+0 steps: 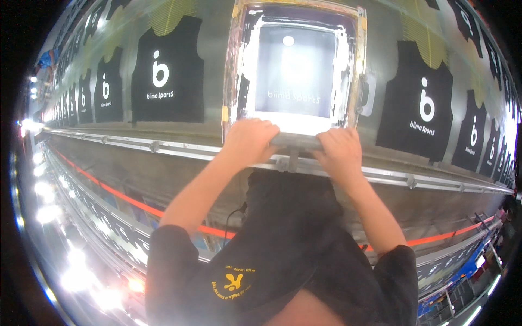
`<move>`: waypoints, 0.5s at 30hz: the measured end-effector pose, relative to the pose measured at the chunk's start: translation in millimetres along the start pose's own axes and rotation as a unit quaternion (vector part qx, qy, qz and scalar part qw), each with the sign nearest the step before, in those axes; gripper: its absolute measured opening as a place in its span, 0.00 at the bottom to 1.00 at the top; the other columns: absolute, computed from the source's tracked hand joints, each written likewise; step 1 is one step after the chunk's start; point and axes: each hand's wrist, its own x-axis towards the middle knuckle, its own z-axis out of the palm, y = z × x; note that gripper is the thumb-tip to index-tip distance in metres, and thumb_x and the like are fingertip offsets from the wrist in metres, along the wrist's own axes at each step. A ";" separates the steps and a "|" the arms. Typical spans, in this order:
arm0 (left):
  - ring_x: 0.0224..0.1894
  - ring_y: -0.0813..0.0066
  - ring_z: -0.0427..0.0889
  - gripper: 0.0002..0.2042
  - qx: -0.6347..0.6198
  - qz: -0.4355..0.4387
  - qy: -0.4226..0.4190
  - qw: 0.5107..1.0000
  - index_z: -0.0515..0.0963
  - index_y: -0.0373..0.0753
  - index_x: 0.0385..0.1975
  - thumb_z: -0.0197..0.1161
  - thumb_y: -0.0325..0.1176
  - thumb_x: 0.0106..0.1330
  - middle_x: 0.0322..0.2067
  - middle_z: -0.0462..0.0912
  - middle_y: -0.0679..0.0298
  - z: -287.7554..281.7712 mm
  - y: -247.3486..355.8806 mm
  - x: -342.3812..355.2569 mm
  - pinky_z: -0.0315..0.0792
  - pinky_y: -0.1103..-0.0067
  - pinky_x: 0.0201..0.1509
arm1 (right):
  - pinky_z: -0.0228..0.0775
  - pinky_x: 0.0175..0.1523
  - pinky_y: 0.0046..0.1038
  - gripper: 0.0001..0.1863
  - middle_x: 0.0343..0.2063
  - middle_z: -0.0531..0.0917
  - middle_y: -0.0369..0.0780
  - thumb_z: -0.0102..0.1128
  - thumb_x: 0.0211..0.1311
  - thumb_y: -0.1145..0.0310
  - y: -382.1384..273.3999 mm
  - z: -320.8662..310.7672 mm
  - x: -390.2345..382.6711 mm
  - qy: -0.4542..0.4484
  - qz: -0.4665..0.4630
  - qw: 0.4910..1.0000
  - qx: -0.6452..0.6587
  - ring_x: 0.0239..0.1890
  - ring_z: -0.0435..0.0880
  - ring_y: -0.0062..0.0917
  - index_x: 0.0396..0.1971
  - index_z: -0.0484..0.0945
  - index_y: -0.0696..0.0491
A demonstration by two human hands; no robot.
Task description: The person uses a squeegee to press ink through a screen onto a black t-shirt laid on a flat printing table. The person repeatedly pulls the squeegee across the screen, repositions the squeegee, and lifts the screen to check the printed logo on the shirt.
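Observation:
My left hand (249,140) and my right hand (340,151) are closed on the near edge of a printing screen frame (360,65), one at each end of that edge, with my fingers curled over it. The frame has a worn rim, white smears around its inside and a pale middle with a faint design. A metal bracket (293,158) sits at the middle of the near edge, between my hands. The frame lies over a long metal printing table (217,81), just behind a metal rail (391,176).
Black vest panels with white printed designs (166,103) (413,138) lie in rows to both sides of the frame. The rail runs across the table's front. An orange strip (125,193) runs lower down. A blue object (48,58) shows at the far left, with bright lights below.

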 end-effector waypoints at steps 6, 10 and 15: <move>0.41 0.56 0.88 0.18 0.081 -0.017 -0.048 0.995 0.86 0.47 0.34 0.73 0.56 0.60 0.32 0.88 0.61 -63.9 -88.9 173.7 0.81 0.61 0.42 | 0.74 0.43 0.45 0.23 0.30 0.86 0.45 0.77 0.54 0.48 73.2 -14.5 159.3 -0.080 0.117 0.988 -0.064 0.37 0.87 0.42 0.32 0.84 0.54; 0.39 0.53 0.88 0.25 0.114 -0.010 -0.029 0.993 0.87 0.44 0.36 0.75 0.61 0.55 0.31 0.88 0.56 -107.6 -125.6 258.1 0.80 0.61 0.44 | 0.78 0.45 0.44 0.27 0.31 0.88 0.47 0.74 0.56 0.41 112.9 -28.7 251.2 -0.066 0.152 0.982 -0.088 0.40 0.88 0.44 0.34 0.86 0.54; 0.37 0.47 0.88 0.15 0.050 -0.003 0.060 0.997 0.89 0.42 0.31 0.75 0.47 0.52 0.31 0.88 0.48 -113.1 -126.7 275.1 0.79 0.59 0.42 | 0.77 0.46 0.40 0.29 0.35 0.88 0.46 0.76 0.55 0.42 142.4 -4.5 265.4 -0.038 0.175 0.981 -0.080 0.39 0.87 0.39 0.40 0.86 0.55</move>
